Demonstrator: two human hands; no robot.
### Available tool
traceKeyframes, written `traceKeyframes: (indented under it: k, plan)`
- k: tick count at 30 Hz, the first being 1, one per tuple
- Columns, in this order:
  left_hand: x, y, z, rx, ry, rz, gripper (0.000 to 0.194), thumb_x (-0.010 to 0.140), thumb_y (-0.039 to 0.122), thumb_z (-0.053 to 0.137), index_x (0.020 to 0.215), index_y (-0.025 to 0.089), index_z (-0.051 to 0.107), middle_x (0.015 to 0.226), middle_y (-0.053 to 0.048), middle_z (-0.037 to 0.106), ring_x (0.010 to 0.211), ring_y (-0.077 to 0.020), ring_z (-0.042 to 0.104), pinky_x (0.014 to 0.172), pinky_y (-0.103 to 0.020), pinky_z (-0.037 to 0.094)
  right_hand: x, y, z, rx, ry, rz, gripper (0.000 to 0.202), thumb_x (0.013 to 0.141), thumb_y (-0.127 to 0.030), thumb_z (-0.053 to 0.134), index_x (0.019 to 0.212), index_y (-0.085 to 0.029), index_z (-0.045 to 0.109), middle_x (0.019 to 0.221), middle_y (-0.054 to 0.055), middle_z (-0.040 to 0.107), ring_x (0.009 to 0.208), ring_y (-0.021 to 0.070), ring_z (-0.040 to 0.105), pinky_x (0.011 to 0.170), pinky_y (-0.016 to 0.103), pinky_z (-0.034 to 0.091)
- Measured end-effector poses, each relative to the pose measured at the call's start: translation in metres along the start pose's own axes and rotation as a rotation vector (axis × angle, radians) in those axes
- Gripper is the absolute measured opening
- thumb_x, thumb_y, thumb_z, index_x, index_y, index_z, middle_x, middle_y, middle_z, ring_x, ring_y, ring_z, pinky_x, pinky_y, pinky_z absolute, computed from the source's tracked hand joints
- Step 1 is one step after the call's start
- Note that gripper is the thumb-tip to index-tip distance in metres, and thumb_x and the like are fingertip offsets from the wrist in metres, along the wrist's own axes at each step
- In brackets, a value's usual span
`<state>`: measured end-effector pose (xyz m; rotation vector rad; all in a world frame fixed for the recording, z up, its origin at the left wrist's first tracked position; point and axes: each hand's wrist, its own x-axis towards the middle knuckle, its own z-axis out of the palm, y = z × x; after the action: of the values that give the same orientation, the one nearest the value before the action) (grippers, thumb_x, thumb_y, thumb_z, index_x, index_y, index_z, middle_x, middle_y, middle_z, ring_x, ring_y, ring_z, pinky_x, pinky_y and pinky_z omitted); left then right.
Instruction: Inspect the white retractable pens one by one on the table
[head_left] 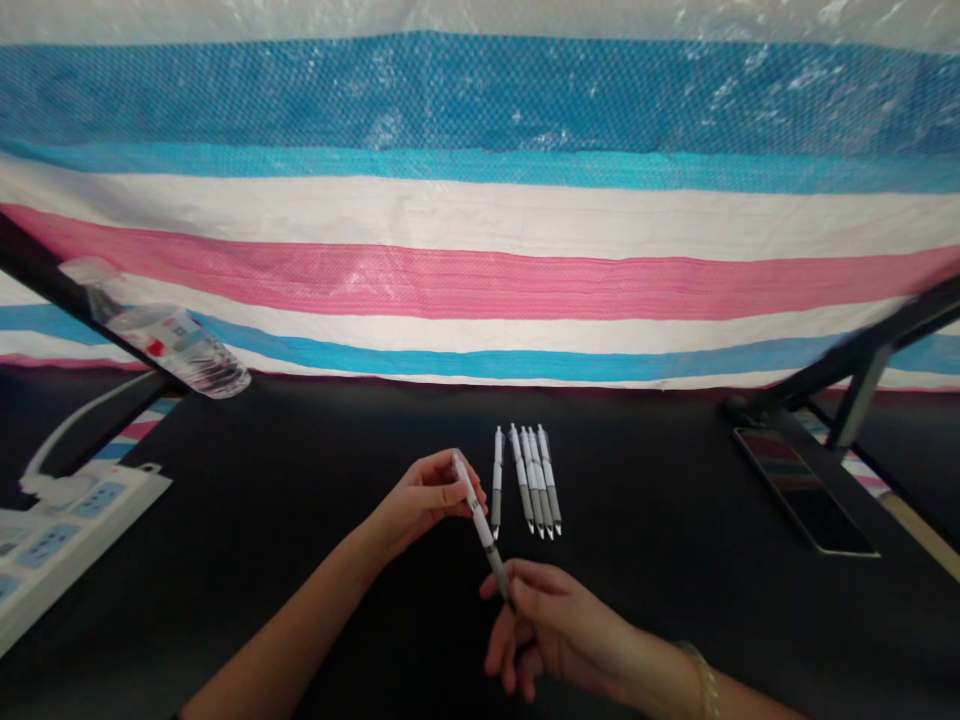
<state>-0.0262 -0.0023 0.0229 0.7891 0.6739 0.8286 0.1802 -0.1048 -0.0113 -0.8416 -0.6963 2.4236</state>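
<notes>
A white pen with a grey grip [481,525] is held at a slant above the black table, between both hands. My left hand [431,492] pinches its upper, white end between thumb and fingers. The grey tip end is gripped by my right hand [551,625], thumb against forefinger, with the other fingers loosely curled below. Just beyond the hands, several matching pens [534,480] lie side by side, tips pointing toward me. One pen [498,482] lies a little apart on their left, close to the left fingertips.
On the left are a white power strip [82,545] with a plugged-in cable and a clear plastic bottle [176,340]. A dark phone [806,490] lies at the right beside a black metal bracket [855,365]. Striped plastic sheeting [480,220] hangs behind the black table [660,490].
</notes>
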Motion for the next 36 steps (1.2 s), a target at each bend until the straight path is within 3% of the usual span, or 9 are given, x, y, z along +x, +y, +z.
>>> traceKeyframes:
  k: [3,10,12,15,21,24,27,32,36]
  plan:
    - [-0.0004,-0.0002,0.0003,0.005,0.006,-0.003,0.025,0.067,0.028,0.090,0.078,0.013,0.072,0.074,-0.007,0.073,0.070,-0.0198,0.071,0.064,-0.026,0.058,0.0001,0.0000,-0.0004,-0.032,0.046,0.006,0.052,0.073,-0.045,0.085,0.093,-0.021,0.044,0.071,0.002,0.069,0.052,0.0130,0.062,0.047,0.020,0.042]
    - [0.0002,0.0001,0.0012,-0.006,0.011,-0.011,0.025,0.066,0.028,0.090,0.076,0.014,0.072,0.073,-0.006,0.072,0.068,-0.0190,0.071,0.064,-0.027,0.058,0.0010,0.0012,-0.0024,0.078,0.008,-0.020,0.054,0.090,-0.059,0.061,0.106,-0.008,0.060,0.080,0.011,0.070,0.065,0.0181,0.068,0.059,0.028,0.050]
    - [0.0001,-0.0004,0.0015,-0.001,0.008,-0.016,0.025,0.066,0.028,0.089,0.076,0.013,0.072,0.073,-0.007,0.072,0.068,-0.0190,0.071,0.064,-0.026,0.058,0.0014,0.0001,-0.0011,0.069,0.002,-0.020,0.049,0.085,-0.052,0.072,0.109,-0.013,0.056,0.087,0.010,0.071,0.067,0.0193,0.070,0.059,0.029,0.052]
    - [-0.0003,-0.0014,0.0022,0.001,-0.001,-0.023,0.025,0.067,0.029,0.089,0.077,0.013,0.072,0.073,-0.007,0.073,0.068,-0.0189,0.071,0.064,-0.026,0.058,0.0029,0.0015,-0.0014,0.024,-0.010,-0.052,0.046,0.072,-0.036,0.087,0.092,-0.018,0.049,0.079,0.002,0.068,0.059,0.0166,0.068,0.054,0.026,0.052]
    - [0.0011,-0.0018,0.0009,-0.001,0.020,0.001,0.026,0.066,0.029,0.090,0.076,0.013,0.072,0.073,-0.007,0.073,0.068,-0.0185,0.071,0.064,-0.026,0.058,0.0007,0.0000,-0.0002,0.065,0.002,-0.036,0.046,0.092,-0.054,0.063,0.100,-0.010,0.060,0.079,0.007,0.069,0.063,0.0150,0.069,0.060,0.027,0.054]
    - [0.0026,-0.0037,-0.0006,-0.003,0.032,-0.003,0.027,0.066,0.029,0.090,0.076,0.013,0.071,0.073,-0.006,0.072,0.068,-0.0183,0.071,0.064,-0.026,0.059,0.0002,-0.0014,0.0007,0.047,-0.006,-0.034,0.044,0.086,-0.051,0.073,0.103,-0.015,0.055,0.086,0.006,0.071,0.065,0.0164,0.070,0.056,0.026,0.055]
    - [0.0032,-0.0067,-0.0015,-0.011,0.014,-0.011,0.028,0.066,0.029,0.091,0.077,0.012,0.071,0.073,-0.005,0.072,0.068,-0.0182,0.071,0.064,-0.027,0.059,0.0024,0.0018,-0.0011,0.019,0.002,-0.057,0.043,0.078,-0.044,0.082,0.089,-0.018,0.049,0.077,0.000,0.068,0.056,0.0143,0.067,0.049,0.022,0.051]
    - [0.0034,-0.0084,-0.0024,-0.008,0.016,0.007,0.028,0.067,0.029,0.090,0.079,0.012,0.071,0.074,-0.005,0.072,0.069,-0.0181,0.071,0.064,-0.026,0.059,0.0026,0.0008,-0.0001,0.078,0.032,-0.032,0.049,0.088,-0.057,0.066,0.094,-0.009,0.063,0.075,0.007,0.068,0.059,0.0138,0.067,0.056,0.025,0.053]
    - [0.0030,-0.0077,-0.0023,0.000,0.012,0.008,0.027,0.069,0.030,0.089,0.079,0.012,0.071,0.074,-0.005,0.072,0.068,-0.0168,0.070,0.063,-0.024,0.058,0.0000,-0.0041,0.0036,0.030,0.036,-0.041,0.043,0.082,-0.050,0.077,0.095,-0.012,0.063,0.083,0.007,0.069,0.060,0.0149,0.068,0.050,0.023,0.051]
